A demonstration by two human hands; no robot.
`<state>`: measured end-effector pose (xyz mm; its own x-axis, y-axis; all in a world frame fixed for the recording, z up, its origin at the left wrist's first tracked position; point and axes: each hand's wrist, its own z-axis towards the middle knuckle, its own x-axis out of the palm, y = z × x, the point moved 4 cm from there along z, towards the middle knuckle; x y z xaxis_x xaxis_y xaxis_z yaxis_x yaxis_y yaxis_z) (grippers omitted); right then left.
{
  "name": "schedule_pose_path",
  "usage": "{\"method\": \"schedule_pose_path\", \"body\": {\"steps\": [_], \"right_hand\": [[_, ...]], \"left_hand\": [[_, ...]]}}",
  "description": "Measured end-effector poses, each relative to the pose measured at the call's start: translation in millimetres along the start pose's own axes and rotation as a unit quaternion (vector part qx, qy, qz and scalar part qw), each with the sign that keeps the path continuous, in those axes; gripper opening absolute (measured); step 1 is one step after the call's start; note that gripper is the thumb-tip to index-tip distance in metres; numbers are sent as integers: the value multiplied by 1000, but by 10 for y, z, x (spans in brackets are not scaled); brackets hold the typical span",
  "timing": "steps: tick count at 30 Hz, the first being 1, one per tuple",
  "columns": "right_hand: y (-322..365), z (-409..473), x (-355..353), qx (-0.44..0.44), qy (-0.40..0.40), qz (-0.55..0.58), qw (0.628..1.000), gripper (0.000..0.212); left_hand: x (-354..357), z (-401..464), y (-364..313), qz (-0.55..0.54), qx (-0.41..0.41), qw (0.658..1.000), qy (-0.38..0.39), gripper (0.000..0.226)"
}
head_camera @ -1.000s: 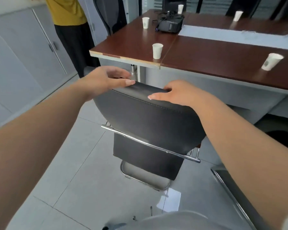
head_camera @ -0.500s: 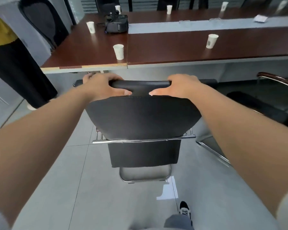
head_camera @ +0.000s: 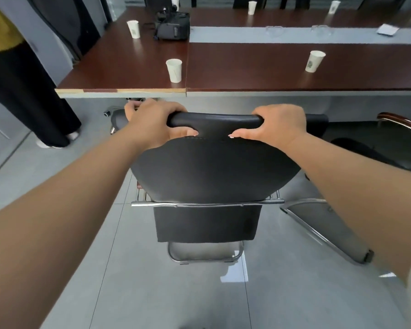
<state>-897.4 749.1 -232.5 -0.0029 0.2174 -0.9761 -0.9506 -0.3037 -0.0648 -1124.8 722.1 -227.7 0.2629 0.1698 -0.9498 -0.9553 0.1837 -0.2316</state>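
Turned round since a second ago: black chair (head_camera: 211, 167) now facing the bench (head_camera: 247, 67) straight on, standing on the floor just in front of it. Gripped at the top bar of its back by left hand (head_camera: 152, 124) and right hand (head_camera: 278, 125), fingers curled tight round it. Looks lined up now, ready for a push in under the bench, near the paper cup (head_camera: 174, 70).
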Motion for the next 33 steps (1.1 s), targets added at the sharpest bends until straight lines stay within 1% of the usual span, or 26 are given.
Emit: {"method": "schedule_pose_path", "body": {"steps": [4, 6, 9, 11, 14, 17, 20, 23, 27, 28, 31, 33], "right_hand": [[-321, 187, 24, 3, 29, -7, 1000, 100], [-461, 243, 46, 2, 40, 4, 999, 104], [-567, 354, 39, 11, 51, 34, 998, 103], [-563, 439, 10, 22, 48, 49, 997, 99], [-425, 521, 31, 16, 32, 55, 998, 87], [-254, 596, 62, 17, 19, 62, 998, 69], [-33, 710, 115, 24, 17, 69, 997, 71], [137, 808, 139, 30, 13, 61, 998, 72], [164, 837, 95, 46, 48, 45, 997, 68], [147, 829, 104, 47, 57, 40, 996, 71], [111, 736, 137, 51, 76, 24, 996, 93], [98, 671, 154, 49, 82, 18, 995, 96]], "left_hand": [[77, 204, -229, -3, 8, 1000, -28, 44], [148, 299, -336, -1, 7, 1000, -22, 45], [160, 460, -384, 2, 5, 1000, -14, 46], [117, 568, -321, -3, -7, 1000, -4, 45], [58, 663, -137, -35, -34, 999, 24, 35], [23, 723, 106, -64, -47, 996, 42, 33], [-27, 779, 363, -89, -57, 993, 51, 35], [-63, 820, 548, -91, -55, 993, 49, 37], [-30, 832, 588, -81, -37, 995, 39, 37], [3, 817, 570, -74, -29, 996, 33, 36], [64, 731, 486, -63, 1, 998, 28, 35], [83, 708, 443, -61, 4, 997, 51, 38]]}}
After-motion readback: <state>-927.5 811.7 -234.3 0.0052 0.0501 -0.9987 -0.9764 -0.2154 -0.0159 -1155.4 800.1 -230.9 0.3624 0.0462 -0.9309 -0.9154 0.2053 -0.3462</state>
